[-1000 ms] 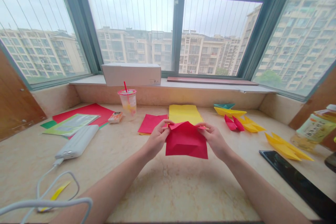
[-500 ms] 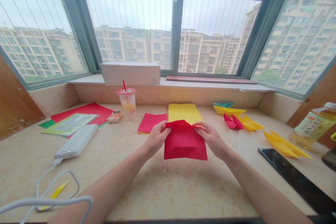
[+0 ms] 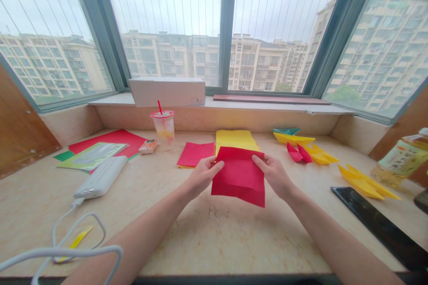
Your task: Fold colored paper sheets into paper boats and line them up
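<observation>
Your left hand (image 3: 203, 174) and right hand (image 3: 274, 175) pinch the red sheet (image 3: 238, 173) between them; its peaked top edge has flattened (a crease shows faintly), so it seems opened out; yellow paper (image 3: 234, 139) lies beyond.

red paper (image 3: 238, 176) | squarish, perhaps lightly creased | tilted | gripped at both sides
</observation>
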Action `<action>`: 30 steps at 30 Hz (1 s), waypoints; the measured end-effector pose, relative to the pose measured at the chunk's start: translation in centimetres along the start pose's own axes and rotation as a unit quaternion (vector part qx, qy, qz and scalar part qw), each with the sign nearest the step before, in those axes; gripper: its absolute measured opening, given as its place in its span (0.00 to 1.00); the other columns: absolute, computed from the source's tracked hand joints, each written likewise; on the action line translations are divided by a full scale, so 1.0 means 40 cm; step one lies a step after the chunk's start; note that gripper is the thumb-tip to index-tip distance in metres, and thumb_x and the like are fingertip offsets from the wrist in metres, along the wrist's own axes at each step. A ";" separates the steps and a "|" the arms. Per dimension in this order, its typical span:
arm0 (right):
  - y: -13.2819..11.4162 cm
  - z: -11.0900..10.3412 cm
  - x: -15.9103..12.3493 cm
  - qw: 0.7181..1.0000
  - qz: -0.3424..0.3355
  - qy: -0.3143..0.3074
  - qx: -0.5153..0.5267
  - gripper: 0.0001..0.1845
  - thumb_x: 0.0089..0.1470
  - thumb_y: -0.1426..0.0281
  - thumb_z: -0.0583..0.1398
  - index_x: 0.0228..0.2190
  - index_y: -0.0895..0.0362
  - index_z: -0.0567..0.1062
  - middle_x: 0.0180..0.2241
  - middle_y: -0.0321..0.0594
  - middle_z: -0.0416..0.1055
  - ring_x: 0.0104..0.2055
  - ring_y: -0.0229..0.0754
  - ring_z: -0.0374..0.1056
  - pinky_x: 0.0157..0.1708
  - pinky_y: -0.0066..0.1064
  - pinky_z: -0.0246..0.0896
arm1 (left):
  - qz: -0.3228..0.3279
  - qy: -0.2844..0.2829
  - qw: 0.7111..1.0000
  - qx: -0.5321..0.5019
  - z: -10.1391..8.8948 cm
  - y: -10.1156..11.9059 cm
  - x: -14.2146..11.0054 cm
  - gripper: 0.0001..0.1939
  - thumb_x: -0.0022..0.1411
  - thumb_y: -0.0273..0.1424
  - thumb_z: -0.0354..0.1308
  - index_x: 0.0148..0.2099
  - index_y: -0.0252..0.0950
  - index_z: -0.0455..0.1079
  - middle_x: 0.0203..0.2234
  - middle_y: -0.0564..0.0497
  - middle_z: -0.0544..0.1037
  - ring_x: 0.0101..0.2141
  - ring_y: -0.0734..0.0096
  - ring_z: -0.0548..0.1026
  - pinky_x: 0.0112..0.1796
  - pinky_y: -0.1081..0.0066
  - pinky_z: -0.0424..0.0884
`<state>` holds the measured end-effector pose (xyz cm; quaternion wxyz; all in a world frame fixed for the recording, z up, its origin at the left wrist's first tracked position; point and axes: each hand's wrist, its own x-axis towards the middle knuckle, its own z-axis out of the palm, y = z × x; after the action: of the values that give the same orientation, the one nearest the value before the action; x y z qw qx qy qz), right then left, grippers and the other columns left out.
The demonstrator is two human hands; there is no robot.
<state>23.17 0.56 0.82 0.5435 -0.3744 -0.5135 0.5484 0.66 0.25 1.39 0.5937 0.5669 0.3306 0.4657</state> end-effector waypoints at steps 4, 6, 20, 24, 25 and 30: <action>-0.004 -0.004 0.003 1.000 -0.009 0.002 0.007 0.24 0.50 0.54 0.66 0.47 0.52 0.76 0.40 0.41 0.80 0.40 0.52 0.77 0.36 0.40 0.74 | 0.011 0.002 1.000 -0.012 0.000 -0.004 0.002 0.21 0.56 0.41 0.66 0.47 0.32 0.75 0.36 0.44 0.82 0.35 0.60 0.80 0.38 0.65 0.75; -0.004 -0.004 0.003 1.000 -0.002 -0.013 0.006 0.28 0.49 0.53 0.66 0.49 0.51 0.74 0.40 0.41 0.81 0.39 0.52 0.78 0.35 0.39 0.73 | 0.030 0.023 0.999 -0.031 -0.001 -0.006 0.007 0.22 0.56 0.41 0.65 0.48 0.33 0.75 0.38 0.44 0.82 0.36 0.58 0.80 0.38 0.64 0.75; 0.014 -0.009 0.008 1.000 0.014 -0.028 0.001 0.21 0.47 0.56 0.68 0.41 0.54 0.77 0.37 0.41 0.81 0.36 0.50 0.79 0.38 0.39 0.75 | 0.019 0.043 0.998 -0.043 -0.005 -0.011 0.013 0.25 0.57 0.38 0.65 0.54 0.32 0.69 0.36 0.44 0.82 0.34 0.61 0.81 0.37 0.65 0.77; 0.016 -0.014 0.011 1.000 0.011 -0.019 -0.011 0.22 0.49 0.55 0.67 0.43 0.53 0.77 0.37 0.41 0.81 0.35 0.49 0.79 0.32 0.36 0.75 | 0.026 0.046 0.997 -0.051 -0.006 -0.016 0.016 0.26 0.56 0.38 0.66 0.54 0.33 0.69 0.36 0.44 0.82 0.34 0.61 0.81 0.35 0.66 0.77; 0.014 -0.013 0.010 1.000 0.008 -0.018 -0.014 0.22 0.49 0.55 0.67 0.43 0.53 0.77 0.37 0.41 0.81 0.36 0.49 0.78 0.32 0.35 0.75 | 0.026 0.043 0.997 -0.052 -0.007 -0.016 0.016 0.26 0.56 0.38 0.66 0.54 0.33 0.70 0.36 0.44 0.82 0.34 0.60 0.81 0.36 0.66 0.77; 0.005 -0.007 0.008 0.999 -0.018 -0.039 0.001 0.24 0.49 0.54 0.67 0.46 0.52 0.76 0.43 0.42 0.80 0.41 0.52 0.77 0.36 0.38 0.75 | 0.036 0.029 0.997 -0.055 -0.006 -0.013 0.013 0.24 0.56 0.39 0.65 0.52 0.32 0.72 0.38 0.44 0.82 0.36 0.59 0.81 0.38 0.65 0.76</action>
<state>23.36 0.94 0.61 0.5331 -0.3435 -0.5403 0.5531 0.72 0.85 0.92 0.5973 0.5313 0.3007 0.5202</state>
